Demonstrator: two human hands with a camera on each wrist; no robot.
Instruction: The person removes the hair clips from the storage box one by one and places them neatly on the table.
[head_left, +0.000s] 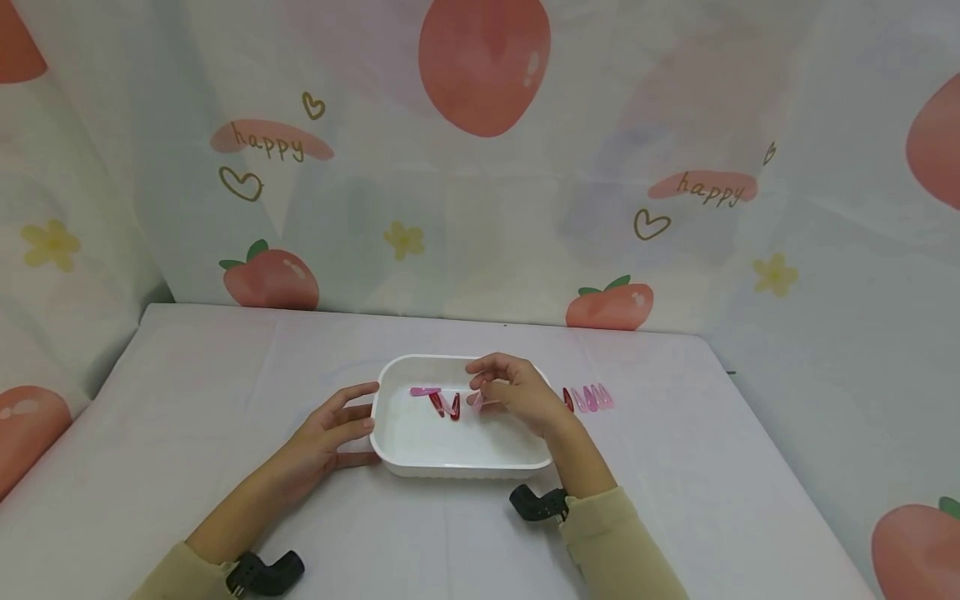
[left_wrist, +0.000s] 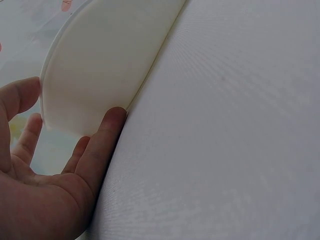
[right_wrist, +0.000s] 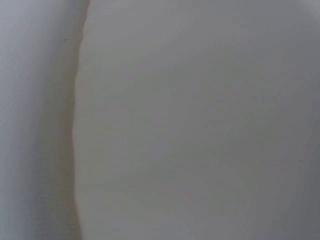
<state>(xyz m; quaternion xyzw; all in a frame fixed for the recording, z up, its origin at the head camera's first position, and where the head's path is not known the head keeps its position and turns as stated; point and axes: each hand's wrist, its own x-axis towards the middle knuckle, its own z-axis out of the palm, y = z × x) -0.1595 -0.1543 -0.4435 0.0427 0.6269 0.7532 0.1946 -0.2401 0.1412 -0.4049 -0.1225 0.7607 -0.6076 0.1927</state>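
A white rectangular tray [head_left: 465,454] stands on the table, with several pink and red snap hair clips [head_left: 455,407] lying in its left half. My left hand [head_left: 330,437] rests its spread, fairly straight fingers against the tray's left end; in the left wrist view the fingertips [left_wrist: 116,116] touch the outer wall. Over the tray's right half, my right hand [head_left: 521,393] pinches a pink hair clip [head_left: 478,402] between thumb and fingers. The right wrist view holds only the pale tray wall [right_wrist: 190,125] close up, with the hand out of sight.
Right of the tray, a row of hair clips [head_left: 591,398], one red and several pink, lies on the white tablecloth [head_left: 712,500]. A printed cloth backdrop [head_left: 487,217] rises behind the table's far edge. Black wrist cameras [head_left: 266,575] sit on both cuffs.
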